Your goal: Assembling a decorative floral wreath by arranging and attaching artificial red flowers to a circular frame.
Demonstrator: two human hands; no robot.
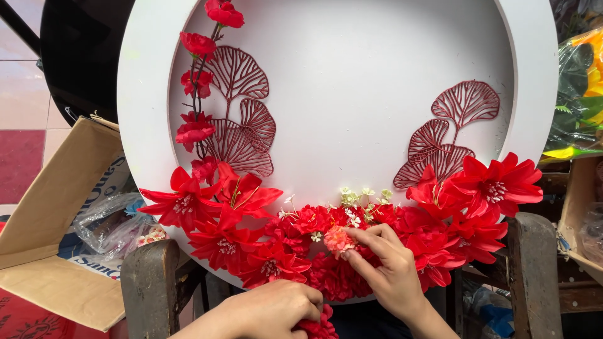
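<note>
Coral-pink blossom [339, 240], low in the centre of the frame, sits pinched between the fingertips of our right hand [389, 270], pressed into a gap in the band of red flowers [276, 242] along the lower rim of the white round board [352, 81]. Our left hand [270, 311], at the bottom edge, is clenched on a spare red bloom [317, 328], kept close. We prop the board upright on wooden chair posts [151, 289] so it faces us

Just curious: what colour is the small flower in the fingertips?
Pinkish coral, paler than the red flowers around it; small flower, head view.
</note>
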